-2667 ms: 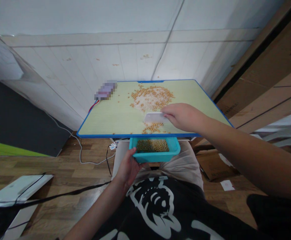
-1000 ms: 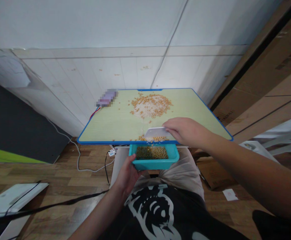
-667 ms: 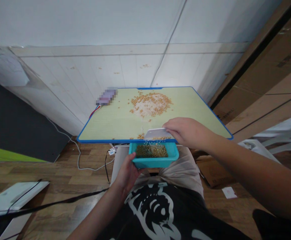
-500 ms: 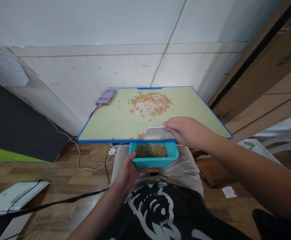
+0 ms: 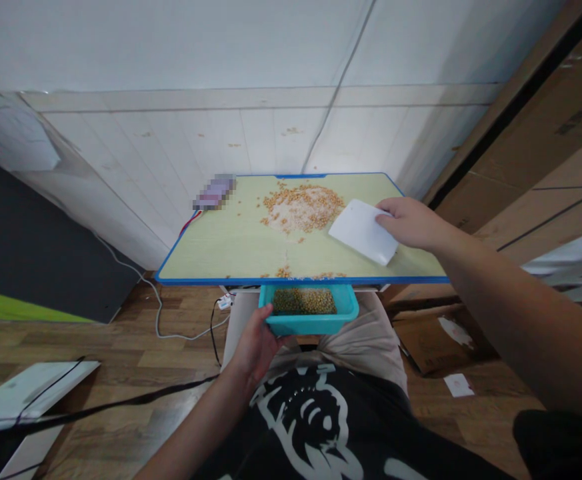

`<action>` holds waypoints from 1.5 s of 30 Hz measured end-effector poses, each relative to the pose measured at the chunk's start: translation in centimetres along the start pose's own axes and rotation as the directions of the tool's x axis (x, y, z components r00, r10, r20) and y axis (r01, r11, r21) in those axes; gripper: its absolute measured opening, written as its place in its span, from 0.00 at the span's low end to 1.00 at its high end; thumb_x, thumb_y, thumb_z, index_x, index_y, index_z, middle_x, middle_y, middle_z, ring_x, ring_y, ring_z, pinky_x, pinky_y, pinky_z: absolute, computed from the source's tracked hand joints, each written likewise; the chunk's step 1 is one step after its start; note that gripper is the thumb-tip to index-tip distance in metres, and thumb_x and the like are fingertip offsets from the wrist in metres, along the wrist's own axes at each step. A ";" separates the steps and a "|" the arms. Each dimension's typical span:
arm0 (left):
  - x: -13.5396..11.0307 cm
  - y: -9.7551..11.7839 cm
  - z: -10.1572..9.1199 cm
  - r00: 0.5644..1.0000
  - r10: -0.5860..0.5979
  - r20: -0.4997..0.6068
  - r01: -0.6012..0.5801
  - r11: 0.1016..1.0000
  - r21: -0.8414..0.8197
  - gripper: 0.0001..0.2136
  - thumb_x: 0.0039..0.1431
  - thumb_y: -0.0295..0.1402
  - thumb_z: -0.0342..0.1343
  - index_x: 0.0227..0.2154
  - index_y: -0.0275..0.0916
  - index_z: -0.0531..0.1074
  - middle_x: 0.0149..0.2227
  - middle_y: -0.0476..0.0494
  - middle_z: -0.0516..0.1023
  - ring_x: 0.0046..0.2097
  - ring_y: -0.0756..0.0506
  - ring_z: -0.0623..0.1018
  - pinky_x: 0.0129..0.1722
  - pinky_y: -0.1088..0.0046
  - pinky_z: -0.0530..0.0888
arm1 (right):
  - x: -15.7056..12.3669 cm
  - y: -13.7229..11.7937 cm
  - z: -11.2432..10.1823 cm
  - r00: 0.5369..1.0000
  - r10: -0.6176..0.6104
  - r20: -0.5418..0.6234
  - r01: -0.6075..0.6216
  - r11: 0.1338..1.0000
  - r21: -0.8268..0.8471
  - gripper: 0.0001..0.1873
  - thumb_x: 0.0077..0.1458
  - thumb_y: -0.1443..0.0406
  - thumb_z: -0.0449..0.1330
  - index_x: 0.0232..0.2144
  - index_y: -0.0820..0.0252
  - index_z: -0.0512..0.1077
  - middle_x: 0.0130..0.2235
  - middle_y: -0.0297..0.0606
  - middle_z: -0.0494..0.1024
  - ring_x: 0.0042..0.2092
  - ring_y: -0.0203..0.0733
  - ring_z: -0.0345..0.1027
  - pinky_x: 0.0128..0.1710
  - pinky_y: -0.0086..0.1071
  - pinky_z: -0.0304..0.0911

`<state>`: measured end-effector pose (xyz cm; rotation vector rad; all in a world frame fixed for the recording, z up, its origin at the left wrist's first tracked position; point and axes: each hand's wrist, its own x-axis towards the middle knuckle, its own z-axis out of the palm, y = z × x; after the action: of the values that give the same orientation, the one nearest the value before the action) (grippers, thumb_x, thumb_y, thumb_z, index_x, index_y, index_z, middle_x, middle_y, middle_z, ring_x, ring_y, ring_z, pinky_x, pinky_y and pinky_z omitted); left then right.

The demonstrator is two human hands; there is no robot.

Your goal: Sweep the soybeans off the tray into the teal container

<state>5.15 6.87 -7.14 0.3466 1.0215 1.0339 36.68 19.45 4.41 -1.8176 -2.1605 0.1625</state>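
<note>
My left hand grips the left end of a turquoise plastic tub, its thumb over the rim. Greenish grains or beans lie inside the tub, which sits just below the table's front edge. In my right hand is a flat white scraper, pinched at its upper right edge and tilted over the right part of the table. To its left a pile of yellow kernels mixed with white grains is spread on the table. A few more kernels lie along the front edge above the tub.
The pale yellow table has a blue rim and stands against the white wall. A pixelated object rests at its back left corner. Cardboard boxes lean at the right. A white cable runs over the floor at left.
My right hand has moved up and to the right with the scraper, away from the front edge, and the scraper's broad face now shows. My left hand and the tub have stayed put.
</note>
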 end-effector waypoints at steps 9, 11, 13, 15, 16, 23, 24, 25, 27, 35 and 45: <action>0.2 -0.2 -0.2 1.000 0.004 0.010 -0.004 1.000 -0.010 0.20 0.59 0.37 0.60 0.55 0.44 0.72 0.47 0.42 0.86 0.46 0.40 0.84 0.39 0.65 0.82 | -0.7 -0.1 2.4 0.960 0.124 0.250 -0.204 0.923 0.327 0.06 0.56 0.67 0.59 0.30 0.61 0.77 0.31 0.40 0.81 0.31 0.42 0.72 0.29 0.30 0.63; 0.2 -0.2 -0.2 1.000 -0.001 0.011 0.001 1.000 -0.012 0.21 0.59 0.38 0.60 0.55 0.44 0.72 0.47 0.42 0.86 0.45 0.40 0.84 0.38 0.66 0.82 | -0.6 -0.4 3.2 0.960 0.110 0.258 -0.205 0.903 0.378 0.06 0.56 0.67 0.60 0.32 0.61 0.78 0.32 0.41 0.82 0.32 0.43 0.73 0.29 0.31 0.63; 0.3 -0.2 -0.2 1.000 -0.003 0.014 0.004 1.000 -0.008 0.21 0.59 0.38 0.60 0.55 0.44 0.72 0.46 0.42 0.86 0.44 0.41 0.84 0.38 0.67 0.82 | -0.5 -0.6 3.9 0.961 0.093 0.261 -0.200 0.885 0.420 0.06 0.56 0.66 0.60 0.32 0.61 0.78 0.32 0.41 0.83 0.31 0.42 0.73 0.28 0.30 0.63; 0.3 -0.2 -0.2 1.000 0.001 0.014 -0.001 1.000 -0.002 0.21 0.59 0.38 0.60 0.55 0.43 0.72 0.46 0.42 0.86 0.43 0.41 0.84 0.36 0.67 0.81 | -0.4 -1.1 4.5 0.959 0.089 0.270 -0.206 0.870 0.447 0.06 0.56 0.66 0.60 0.32 0.61 0.78 0.30 0.40 0.82 0.30 0.42 0.73 0.26 0.30 0.62; 0.3 -0.3 -0.3 1.000 0.001 0.014 -0.001 1.000 0.001 0.21 0.59 0.38 0.60 0.55 0.43 0.72 0.47 0.42 0.86 0.43 0.41 0.84 0.36 0.68 0.81 | -0.4 -1.3 4.8 0.956 0.092 0.280 -0.217 0.862 0.458 0.06 0.56 0.67 0.60 0.32 0.61 0.77 0.29 0.40 0.82 0.29 0.41 0.72 0.25 0.29 0.62; 0.2 -0.2 -0.2 1.000 -0.016 0.013 0.016 1.000 -0.003 0.22 0.60 0.38 0.58 0.58 0.43 0.70 0.47 0.40 0.85 0.44 0.40 0.84 0.39 0.65 0.82 | -0.5 -2.7 5.5 0.951 0.054 0.303 -0.206 0.844 0.496 0.05 0.55 0.68 0.60 0.30 0.61 0.77 0.28 0.39 0.80 0.27 0.40 0.71 0.23 0.29 0.60; 0.2 -0.1 -0.2 1.000 -0.018 0.012 0.018 1.000 -0.003 0.22 0.60 0.38 0.58 0.57 0.43 0.71 0.47 0.41 0.85 0.44 0.40 0.84 0.39 0.65 0.82 | -0.4 -2.8 5.5 0.952 0.050 0.302 -0.201 0.845 0.495 0.05 0.55 0.68 0.60 0.29 0.60 0.77 0.27 0.39 0.80 0.27 0.40 0.70 0.23 0.29 0.60; 0.2 -0.1 -0.1 1.000 -0.019 0.008 0.019 1.000 -0.003 0.21 0.61 0.38 0.58 0.57 0.43 0.71 0.47 0.41 0.85 0.44 0.41 0.84 0.39 0.65 0.82 | -0.4 -2.9 5.5 0.952 0.049 0.302 -0.200 0.846 0.494 0.05 0.55 0.68 0.60 0.29 0.60 0.77 0.27 0.38 0.80 0.27 0.39 0.70 0.23 0.29 0.60; 0.2 -0.1 -0.1 1.000 -0.024 0.002 0.024 1.000 -0.006 0.21 0.61 0.38 0.58 0.56 0.43 0.71 0.46 0.41 0.85 0.44 0.41 0.84 0.39 0.65 0.82 | -0.4 -3.0 5.6 0.951 0.047 0.306 -0.202 0.843 0.499 0.05 0.55 0.68 0.60 0.29 0.60 0.77 0.27 0.38 0.80 0.27 0.39 0.70 0.23 0.29 0.59; 0.2 -0.2 -0.2 1.000 -0.026 0.008 0.026 1.000 0.002 0.21 0.61 0.39 0.58 0.57 0.44 0.71 0.47 0.42 0.85 0.45 0.41 0.84 0.40 0.65 0.82 | -0.2 -3.2 5.8 0.937 0.048 0.345 -0.240 0.806 0.540 0.04 0.55 0.67 0.62 0.30 0.61 0.77 0.28 0.38 0.81 0.28 0.39 0.71 0.25 0.28 0.62; 0.4 -0.3 -0.3 0.999 -0.046 0.000 0.046 0.998 -0.032 0.20 0.61 0.38 0.58 0.55 0.44 0.73 0.46 0.41 0.85 0.41 0.43 0.83 0.34 0.69 0.80 | -0.3 -3.4 5.9 0.906 0.020 0.424 -0.286 0.767 0.575 0.06 0.56 0.64 0.62 0.32 0.62 0.77 0.27 0.38 0.81 0.28 0.39 0.71 0.24 0.27 0.61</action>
<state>5.13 6.96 -7.70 0.2953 1.0085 1.0082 31.70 19.20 -0.22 -1.6307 -1.8271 1.2382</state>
